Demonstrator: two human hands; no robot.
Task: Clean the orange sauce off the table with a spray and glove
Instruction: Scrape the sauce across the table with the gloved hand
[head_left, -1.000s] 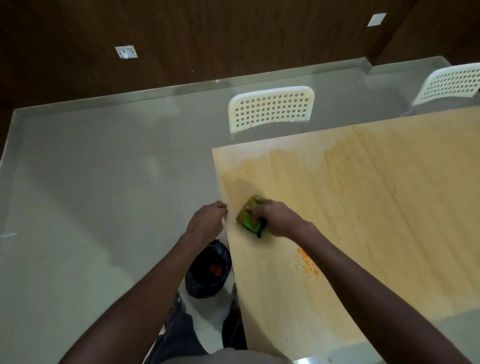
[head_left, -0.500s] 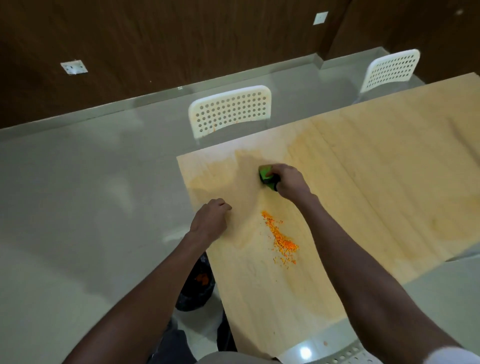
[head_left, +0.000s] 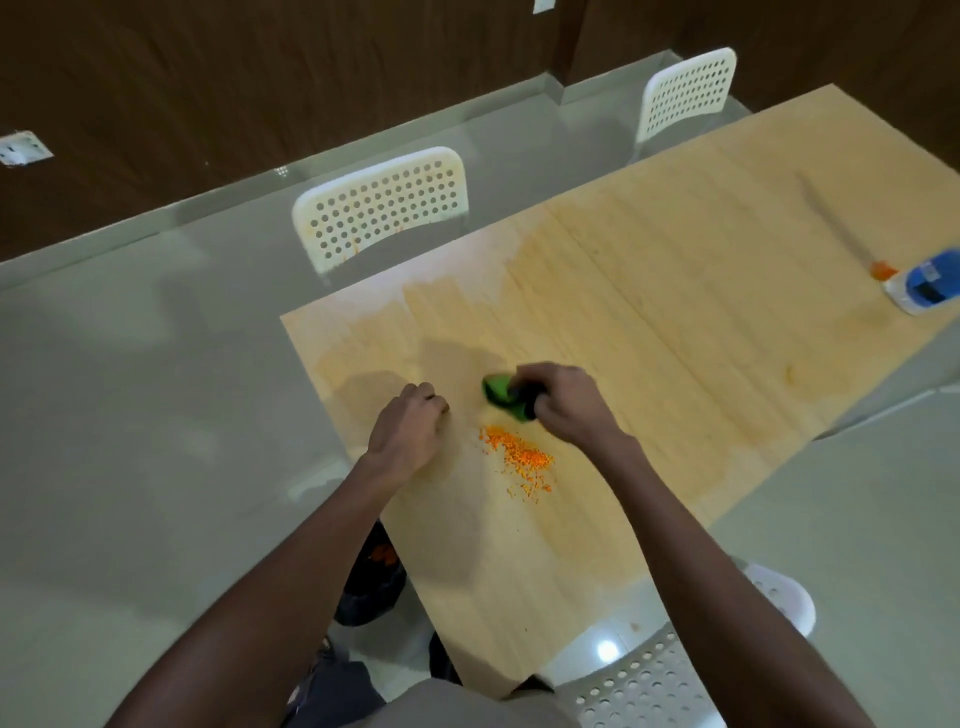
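Note:
A patch of orange sauce crumbs lies on the pale wooden table, near its left end. My right hand presses a bunched green glove onto the wood just above the crumbs. My left hand rests on the table to the left of the sauce, fingers curled under, holding nothing. A blue and white spray bottle with an orange tip lies on its side at the far right of the table. The wood around the glove looks damp.
A black bin bag with orange scraps sits on the floor under the table's left edge. White perforated chairs stand behind the table, at the back right and in front of me. Glossy grey floor surrounds everything.
My right hand has carried the green glove from the table's left edge to just above the crumbs. The view has swung right, bringing the spray bottle into sight. My left hand has hardly moved.

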